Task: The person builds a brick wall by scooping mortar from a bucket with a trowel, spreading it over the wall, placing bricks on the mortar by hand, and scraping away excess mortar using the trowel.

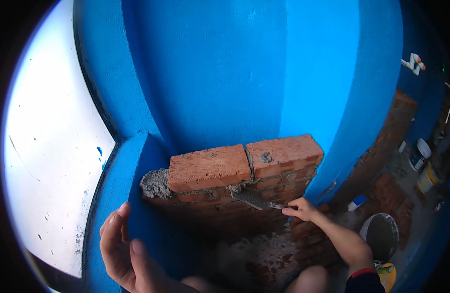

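Note:
My right hand (301, 210) is closed around the handle of a trowel (253, 198). The trowel's blade lies against the face of a low brick wall (283, 181), just under the joint between two top bricks, with a bit of mortar at its tip. The left top brick (209, 167) and the right top brick (286, 150) lie end to end with a narrow gap. A small dab of mortar sits on the right one. Grey mortar (156, 184) is heaped at the left brick's outer end. My left hand (122, 249) is raised near the blue wall, fingers curved and apart, holding nothing.
Blue walls (210, 73) stand behind and left, beside a bright white panel (54, 146). At right are a mortar bucket (381, 237), a yellow container (387, 276), a blue-and-white container (356, 203), paint tubs (420, 154) and stacked bricks (310, 232). Mortar crumbs litter the floor.

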{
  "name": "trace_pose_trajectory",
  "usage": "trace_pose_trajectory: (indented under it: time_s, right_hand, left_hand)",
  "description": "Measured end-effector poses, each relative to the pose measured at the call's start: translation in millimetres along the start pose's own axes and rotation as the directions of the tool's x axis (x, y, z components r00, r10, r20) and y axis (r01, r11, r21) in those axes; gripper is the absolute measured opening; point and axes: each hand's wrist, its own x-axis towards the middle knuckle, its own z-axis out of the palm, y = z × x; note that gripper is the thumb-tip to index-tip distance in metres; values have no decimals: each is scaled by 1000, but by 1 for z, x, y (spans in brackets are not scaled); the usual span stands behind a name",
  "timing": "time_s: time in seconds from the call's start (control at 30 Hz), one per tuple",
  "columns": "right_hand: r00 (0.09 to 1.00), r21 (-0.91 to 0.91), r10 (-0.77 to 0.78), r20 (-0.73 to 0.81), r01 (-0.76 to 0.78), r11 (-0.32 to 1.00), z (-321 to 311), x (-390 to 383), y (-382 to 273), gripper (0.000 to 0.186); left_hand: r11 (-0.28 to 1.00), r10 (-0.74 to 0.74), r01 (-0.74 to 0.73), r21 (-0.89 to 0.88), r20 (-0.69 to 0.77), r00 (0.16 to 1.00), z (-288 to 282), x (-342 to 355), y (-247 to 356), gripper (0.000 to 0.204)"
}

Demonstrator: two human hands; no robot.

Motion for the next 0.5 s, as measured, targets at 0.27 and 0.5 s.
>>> trace_pose_trajectory:
  time_s: [0.27,0.5]
  right_hand:
    - [973,-37,-18,-229,10,999,-47,-62,-6,49]
    - [931,-306,-107,-350,-5,952,-44,-116,-86,42]
  left_hand:
    - [997,10,-10,-76,11,1000,1,0,12,43]
    - [893,63,-172,-416,-262,963,-47,-3,21,38]
